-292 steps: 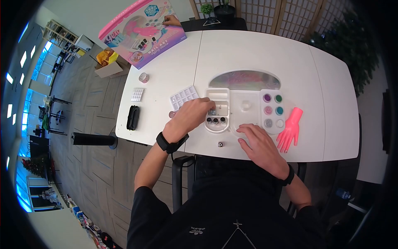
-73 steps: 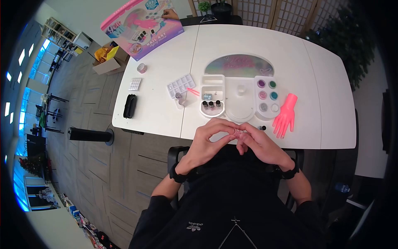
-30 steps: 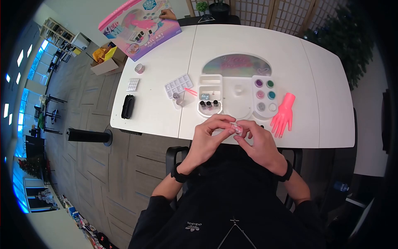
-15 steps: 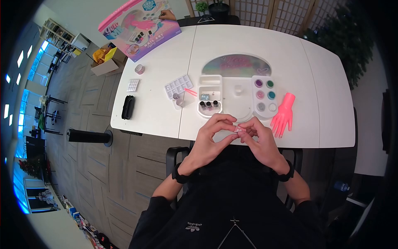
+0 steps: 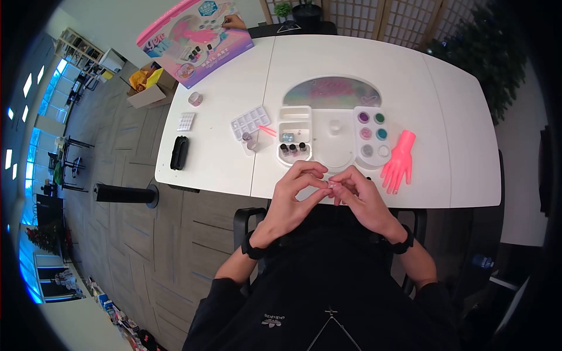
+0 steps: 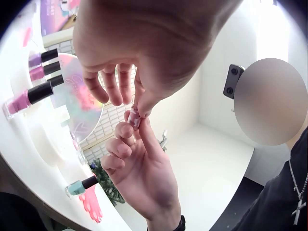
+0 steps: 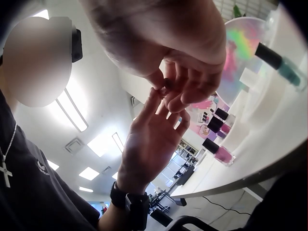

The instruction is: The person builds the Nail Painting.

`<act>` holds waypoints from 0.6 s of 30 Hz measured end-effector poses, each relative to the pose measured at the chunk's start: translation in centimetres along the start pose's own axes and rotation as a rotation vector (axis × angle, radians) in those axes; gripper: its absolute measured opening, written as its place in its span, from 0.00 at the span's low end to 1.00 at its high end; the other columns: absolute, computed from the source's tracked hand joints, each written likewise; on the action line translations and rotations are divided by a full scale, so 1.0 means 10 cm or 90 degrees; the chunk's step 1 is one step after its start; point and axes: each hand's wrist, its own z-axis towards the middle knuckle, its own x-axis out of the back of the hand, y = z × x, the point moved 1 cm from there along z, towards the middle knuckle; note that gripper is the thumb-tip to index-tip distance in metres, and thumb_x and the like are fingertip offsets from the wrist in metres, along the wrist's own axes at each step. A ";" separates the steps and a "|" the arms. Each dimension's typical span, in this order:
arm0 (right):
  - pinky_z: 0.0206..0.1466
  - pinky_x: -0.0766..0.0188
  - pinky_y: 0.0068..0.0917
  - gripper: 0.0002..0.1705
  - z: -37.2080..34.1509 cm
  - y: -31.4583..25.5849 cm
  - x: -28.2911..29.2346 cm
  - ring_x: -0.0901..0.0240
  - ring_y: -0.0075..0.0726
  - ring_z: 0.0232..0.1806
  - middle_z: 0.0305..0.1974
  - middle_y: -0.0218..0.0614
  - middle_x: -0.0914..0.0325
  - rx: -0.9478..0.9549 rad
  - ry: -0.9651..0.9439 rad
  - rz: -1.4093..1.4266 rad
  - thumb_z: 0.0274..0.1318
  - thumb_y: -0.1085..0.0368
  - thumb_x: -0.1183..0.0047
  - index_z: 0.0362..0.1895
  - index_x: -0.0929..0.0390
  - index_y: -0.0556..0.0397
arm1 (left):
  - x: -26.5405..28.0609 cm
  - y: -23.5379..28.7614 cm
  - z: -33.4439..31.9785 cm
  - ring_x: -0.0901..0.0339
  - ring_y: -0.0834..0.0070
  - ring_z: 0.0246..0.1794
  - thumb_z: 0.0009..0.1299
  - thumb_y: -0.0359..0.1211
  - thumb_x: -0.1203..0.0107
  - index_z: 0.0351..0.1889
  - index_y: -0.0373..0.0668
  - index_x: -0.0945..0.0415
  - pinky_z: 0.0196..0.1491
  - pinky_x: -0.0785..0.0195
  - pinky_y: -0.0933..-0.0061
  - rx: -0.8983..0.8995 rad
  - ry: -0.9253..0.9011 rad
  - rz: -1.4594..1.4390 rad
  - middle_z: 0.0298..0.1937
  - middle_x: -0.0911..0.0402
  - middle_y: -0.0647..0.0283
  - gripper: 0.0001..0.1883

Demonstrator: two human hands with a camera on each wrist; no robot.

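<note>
A person seated at a white desk [image 5: 436,105] brings both hands together over its near edge, a small pink-and-white piece [image 6: 134,118] held between the fingertips. The left hand [image 5: 298,196] pinches one end with thumb and forefinger, while the right hand [image 5: 364,200] takes the other between thumb and curled fingers. The grip on each side is narrow, apparently because the piece is too tiny for a fuller hold, and meeting close to the body likely steadies both hands and brings it nearer the eyes. Exactly what the piece is cannot be told. Just beyond stands a white nail art station [image 5: 333,157], its three dark-capped bottles [image 5: 293,150] upright in a front compartment, perhaps to keep them from tipping. Round pots [image 5: 364,117] sit in the recesses of a panel on the station's right, an arrangement that seems meant to keep the colors apart. Beside that panel, a pink model hand [image 5: 399,161] lies on the desk, fingers toward the near edge. To the station's left, pink tweezers [image 5: 267,130] lie by a compartmented white tray [image 5: 250,121], both seemingly within easy reach of the left side.
</note>
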 end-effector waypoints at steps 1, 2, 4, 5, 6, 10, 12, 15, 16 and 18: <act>0.47 0.22 0.26 0.12 0.00 0.00 -0.01 0.18 0.26 0.41 0.44 0.37 0.14 0.017 0.021 -0.030 0.83 0.62 0.43 0.57 0.22 0.57 | 0.00 0.00 0.00 0.17 0.66 0.57 0.72 0.26 0.27 0.46 0.40 0.10 0.61 0.21 0.64 0.000 0.002 0.002 0.61 0.17 0.59 0.07; 0.47 0.22 0.26 0.11 0.00 0.00 -0.02 0.18 0.26 0.41 0.44 0.37 0.13 0.034 0.042 -0.061 0.82 0.63 0.42 0.57 0.22 0.56 | -0.01 0.00 0.00 0.17 0.66 0.57 0.72 0.26 0.27 0.46 0.40 0.10 0.61 0.21 0.64 0.000 0.003 0.003 0.61 0.17 0.59 0.07; 0.48 0.22 0.26 0.11 -0.01 -0.01 -0.03 0.17 0.26 0.43 0.44 0.36 0.13 0.068 0.091 -0.088 0.79 0.65 0.39 0.57 0.21 0.56 | -0.02 0.00 -0.01 0.17 0.68 0.57 0.71 0.25 0.27 0.44 0.40 0.10 0.61 0.23 0.66 0.001 0.016 -0.002 0.60 0.17 0.60 0.06; 0.48 0.22 0.26 0.11 -0.02 -0.01 -0.03 0.16 0.26 0.43 0.44 0.36 0.13 0.085 0.115 -0.102 0.77 0.67 0.37 0.56 0.20 0.55 | -0.03 0.01 -0.01 0.18 0.70 0.57 0.71 0.24 0.27 0.44 0.40 0.10 0.62 0.23 0.66 0.001 0.022 -0.004 0.59 0.17 0.60 0.06; 0.47 0.22 0.26 0.10 -0.02 0.01 -0.03 0.16 0.26 0.44 0.44 0.35 0.13 0.088 0.117 -0.094 0.76 0.67 0.36 0.56 0.20 0.55 | -0.04 0.00 -0.01 0.18 0.70 0.57 0.71 0.24 0.27 0.44 0.40 0.10 0.61 0.23 0.66 0.001 0.025 -0.006 0.59 0.17 0.60 0.06; 0.47 0.22 0.26 0.09 -0.01 0.05 -0.02 0.15 0.25 0.46 0.45 0.35 0.12 0.085 0.128 -0.059 0.74 0.69 0.34 0.53 0.17 0.56 | -0.06 -0.02 -0.02 0.17 0.70 0.56 0.71 0.24 0.27 0.44 0.40 0.10 0.60 0.23 0.66 -0.001 0.031 -0.006 0.57 0.16 0.61 0.06; 0.48 0.21 0.25 0.08 -0.02 0.03 -0.02 0.14 0.25 0.47 0.46 0.35 0.12 0.078 0.132 -0.039 0.73 0.70 0.34 0.52 0.16 0.57 | -0.06 -0.03 -0.03 0.16 0.70 0.54 0.71 0.24 0.27 0.44 0.39 0.09 0.60 0.22 0.67 0.002 0.026 -0.005 0.55 0.14 0.61 0.06; 0.50 0.21 0.26 0.08 -0.02 0.02 -0.01 0.13 0.26 0.48 0.47 0.34 0.11 0.070 0.134 -0.009 0.73 0.71 0.34 0.52 0.15 0.57 | -0.05 -0.04 -0.03 0.14 0.69 0.53 0.71 0.24 0.28 0.45 0.39 0.09 0.58 0.21 0.67 0.009 0.023 -0.007 0.53 0.12 0.60 0.06; 0.50 0.20 0.26 0.08 -0.02 0.03 -0.01 0.13 0.26 0.48 0.47 0.34 0.11 0.067 0.133 -0.001 0.73 0.71 0.34 0.53 0.15 0.56 | -0.06 -0.02 -0.03 0.13 0.68 0.52 0.72 0.24 0.28 0.46 0.39 0.09 0.58 0.20 0.67 0.009 0.030 -0.006 0.52 0.12 0.60 0.07; 0.51 0.20 0.26 0.08 -0.01 0.05 -0.01 0.13 0.26 0.48 0.47 0.34 0.11 0.066 0.133 0.018 0.73 0.71 0.34 0.53 0.14 0.56 | -0.05 0.00 -0.02 0.12 0.68 0.52 0.72 0.23 0.28 0.47 0.39 0.09 0.57 0.19 0.68 0.004 0.032 0.002 0.52 0.10 0.59 0.07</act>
